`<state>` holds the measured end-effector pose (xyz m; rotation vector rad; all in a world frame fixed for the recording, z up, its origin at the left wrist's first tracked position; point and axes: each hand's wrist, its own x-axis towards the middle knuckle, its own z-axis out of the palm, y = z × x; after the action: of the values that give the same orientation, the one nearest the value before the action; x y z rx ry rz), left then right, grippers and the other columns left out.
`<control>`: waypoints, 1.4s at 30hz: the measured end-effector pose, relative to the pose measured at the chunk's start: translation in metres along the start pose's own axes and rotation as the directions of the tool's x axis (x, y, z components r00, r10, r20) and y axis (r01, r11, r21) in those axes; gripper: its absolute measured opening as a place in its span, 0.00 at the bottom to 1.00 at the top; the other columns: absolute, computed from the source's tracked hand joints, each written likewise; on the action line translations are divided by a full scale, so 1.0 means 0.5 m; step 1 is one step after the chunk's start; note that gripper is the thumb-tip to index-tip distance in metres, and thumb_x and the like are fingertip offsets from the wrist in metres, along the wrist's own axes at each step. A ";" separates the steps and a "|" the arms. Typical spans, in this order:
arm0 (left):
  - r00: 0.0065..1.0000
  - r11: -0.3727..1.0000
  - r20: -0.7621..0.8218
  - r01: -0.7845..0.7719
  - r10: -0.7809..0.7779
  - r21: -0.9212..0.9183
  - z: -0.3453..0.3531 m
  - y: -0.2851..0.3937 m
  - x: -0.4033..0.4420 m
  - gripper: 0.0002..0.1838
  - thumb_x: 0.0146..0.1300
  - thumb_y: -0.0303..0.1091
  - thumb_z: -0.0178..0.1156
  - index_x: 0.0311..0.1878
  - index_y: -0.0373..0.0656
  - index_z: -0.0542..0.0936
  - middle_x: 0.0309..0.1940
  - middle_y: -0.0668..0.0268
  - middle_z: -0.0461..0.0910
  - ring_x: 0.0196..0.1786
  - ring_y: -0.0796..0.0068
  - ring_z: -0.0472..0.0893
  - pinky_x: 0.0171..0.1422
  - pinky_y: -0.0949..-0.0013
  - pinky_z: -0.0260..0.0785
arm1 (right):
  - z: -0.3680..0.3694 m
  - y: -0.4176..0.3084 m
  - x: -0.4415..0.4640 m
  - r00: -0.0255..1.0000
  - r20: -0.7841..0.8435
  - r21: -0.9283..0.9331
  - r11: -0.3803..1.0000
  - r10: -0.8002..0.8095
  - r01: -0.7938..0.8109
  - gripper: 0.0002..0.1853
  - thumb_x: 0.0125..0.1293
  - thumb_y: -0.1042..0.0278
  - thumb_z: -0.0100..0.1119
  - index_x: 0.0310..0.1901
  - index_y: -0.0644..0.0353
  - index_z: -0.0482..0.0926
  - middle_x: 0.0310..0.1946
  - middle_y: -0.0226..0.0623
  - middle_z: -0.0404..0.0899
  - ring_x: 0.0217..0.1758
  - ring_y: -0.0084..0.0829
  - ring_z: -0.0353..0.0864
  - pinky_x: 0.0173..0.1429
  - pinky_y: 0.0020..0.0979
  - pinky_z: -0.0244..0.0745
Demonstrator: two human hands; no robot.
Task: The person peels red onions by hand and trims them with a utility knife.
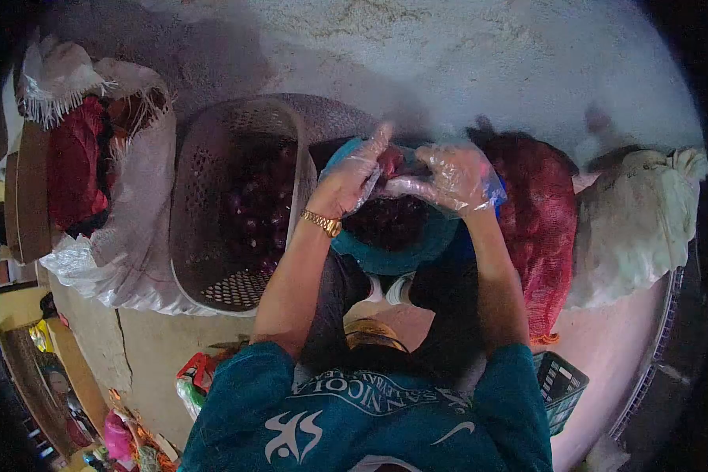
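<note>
My left hand [351,179], in a thin clear plastic glove with a gold watch at the wrist, is closed around a dark red, rounded piece that looks like a red onion [390,162]. Facing it, my right hand [458,178], also in clear plastic, has its fingers curled, with one finger reaching toward the onion. Whether a small tool sits in those fingers is hidden. Both hands are above a teal basin [426,253] holding several dark red onions [385,224].
Left of the basin stands a grey perforated basket [182,244] with red onions [256,212]. A white woven sack [138,228] lies beyond it. To the right are a red mesh sack [536,228], a pale sack [637,228] and a dark green crate [560,389].
</note>
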<state>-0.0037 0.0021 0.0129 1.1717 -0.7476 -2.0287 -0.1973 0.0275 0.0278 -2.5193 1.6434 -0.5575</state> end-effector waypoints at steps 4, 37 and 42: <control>0.998 0.997 0.041 0.059 -0.057 -0.045 -0.005 -0.006 0.006 0.25 0.63 0.57 0.61 0.36 0.38 0.80 0.30 0.66 0.79 0.29 0.76 0.77 0.34 0.71 0.76 | 0.013 0.004 0.001 1.000 0.002 0.012 1.000 -0.009 0.009 0.33 0.50 0.30 0.62 0.28 0.60 0.82 0.25 0.43 0.81 0.30 0.46 0.82 0.36 0.42 0.73; 0.990 0.930 0.140 0.058 -0.007 -0.362 -0.034 -0.028 0.050 0.30 0.64 0.60 0.56 0.48 0.38 0.76 0.40 0.59 0.81 0.43 0.64 0.82 0.49 0.58 0.79 | 0.015 -0.005 0.007 0.999 -0.043 0.037 0.999 -0.024 0.026 0.30 0.54 0.31 0.59 0.30 0.56 0.82 0.25 0.40 0.82 0.30 0.45 0.83 0.33 0.42 0.76; 0.994 0.913 0.094 -0.018 0.062 -0.408 -0.039 -0.020 0.049 0.24 0.67 0.54 0.55 0.47 0.38 0.77 0.41 0.58 0.81 0.42 0.61 0.83 0.50 0.57 0.80 | 0.013 -0.003 0.001 0.995 0.004 0.066 0.993 -0.097 0.097 0.30 0.56 0.31 0.57 0.29 0.57 0.82 0.25 0.43 0.82 0.32 0.46 0.83 0.36 0.45 0.76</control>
<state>0.0021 -0.0139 -0.0156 0.8067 -0.3633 -2.0932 -0.1936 0.0269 0.0225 -2.5613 1.4809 -0.6005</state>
